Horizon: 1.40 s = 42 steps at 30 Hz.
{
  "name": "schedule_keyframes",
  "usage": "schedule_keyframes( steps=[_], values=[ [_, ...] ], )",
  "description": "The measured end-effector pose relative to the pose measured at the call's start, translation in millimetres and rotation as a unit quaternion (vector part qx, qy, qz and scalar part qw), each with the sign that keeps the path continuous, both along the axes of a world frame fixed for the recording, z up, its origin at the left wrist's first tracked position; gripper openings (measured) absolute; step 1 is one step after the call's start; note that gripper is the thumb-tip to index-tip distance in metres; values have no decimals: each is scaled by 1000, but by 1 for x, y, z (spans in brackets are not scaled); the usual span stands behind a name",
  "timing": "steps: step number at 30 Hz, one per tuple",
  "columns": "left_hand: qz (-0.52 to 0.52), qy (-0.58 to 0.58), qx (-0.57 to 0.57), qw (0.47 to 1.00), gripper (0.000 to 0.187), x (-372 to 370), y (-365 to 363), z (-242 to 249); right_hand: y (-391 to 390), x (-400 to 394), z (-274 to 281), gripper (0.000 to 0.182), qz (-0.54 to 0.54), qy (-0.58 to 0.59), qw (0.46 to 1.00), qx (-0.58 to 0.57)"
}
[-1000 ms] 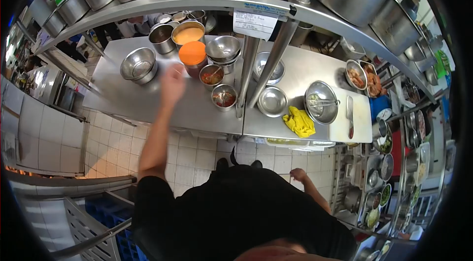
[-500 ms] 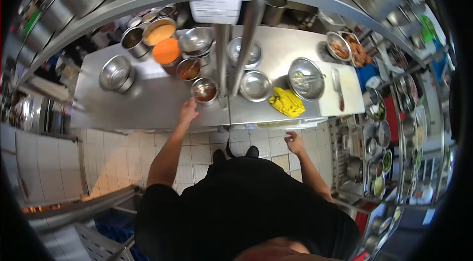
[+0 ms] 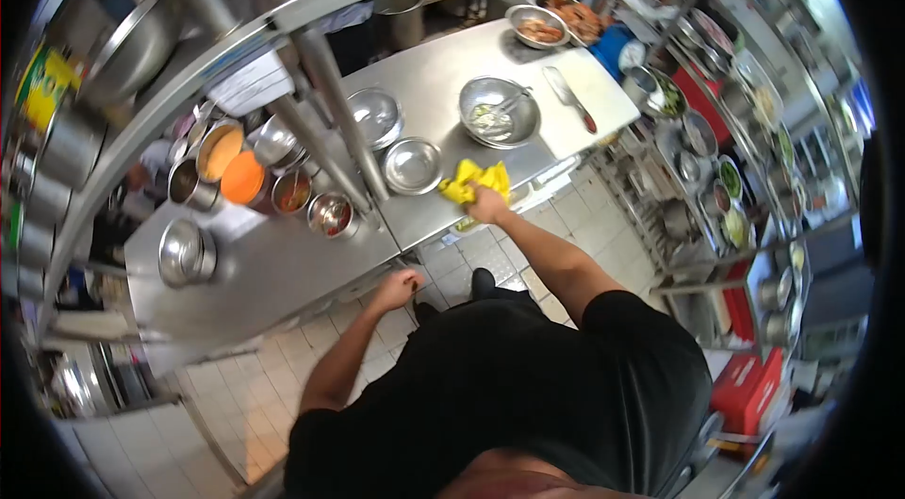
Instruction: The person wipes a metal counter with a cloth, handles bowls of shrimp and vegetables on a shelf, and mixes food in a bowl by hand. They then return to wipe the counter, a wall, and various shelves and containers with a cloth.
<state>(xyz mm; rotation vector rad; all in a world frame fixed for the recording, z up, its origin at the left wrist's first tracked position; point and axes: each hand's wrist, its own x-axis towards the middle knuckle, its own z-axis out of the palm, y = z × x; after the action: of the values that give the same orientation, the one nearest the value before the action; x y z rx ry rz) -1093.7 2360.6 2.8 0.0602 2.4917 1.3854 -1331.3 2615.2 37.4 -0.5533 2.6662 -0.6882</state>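
My right hand (image 3: 487,204) is closed on a crumpled yellow cloth (image 3: 488,177) near the front edge of the steel counter (image 3: 255,263). Just left of the cloth sits a shallow steel bowl (image 3: 412,165); behind it stands a large bowl with a whisk (image 3: 500,113). My left hand (image 3: 397,290) hangs in front of the counter edge with its fingers curled in, and whatever may be inside them is hidden. The nearest pot to it is a small one with red contents (image 3: 331,215).
A knife (image 3: 570,99) lies on a white cutting board (image 3: 596,87) at the right. Pots, including one with an orange lid (image 3: 244,179), stand at the left rear. Metal posts (image 3: 341,113) rise mid-counter under an overhead shelf. Racks of food containers stand at far right.
The view has turned and shifted to the right. My right hand has reached forward and taken hold of the yellow cloth. My left hand has drawn back from the small pot, its fingers now curled.
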Motion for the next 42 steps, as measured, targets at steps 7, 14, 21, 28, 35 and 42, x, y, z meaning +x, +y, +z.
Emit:
schedule_keyframes(
  steps=[7,14,21,28,35,42],
  values=[
    [263,-234,601,717,76,-11,87,37,-2,135,21,57,81,-274,923,-256],
    [200,-280,585,734,55,-15,116,10,112,123,-3,58,-62,-375,873,-304],
    [246,-242,540,768,52,-73,162,-13,396,181,-204,51,-218,-175,952,121],
    [209,-263,558,759,72,-126,300,50,606,374,-208,38,-554,-396,731,42],
    [124,-328,529,773,66,-201,438,44,676,445,-239,37,-502,-344,792,-54],
    [65,-344,505,789,59,-289,562,51,683,360,-154,28,-668,-266,639,-272]
  ],
)
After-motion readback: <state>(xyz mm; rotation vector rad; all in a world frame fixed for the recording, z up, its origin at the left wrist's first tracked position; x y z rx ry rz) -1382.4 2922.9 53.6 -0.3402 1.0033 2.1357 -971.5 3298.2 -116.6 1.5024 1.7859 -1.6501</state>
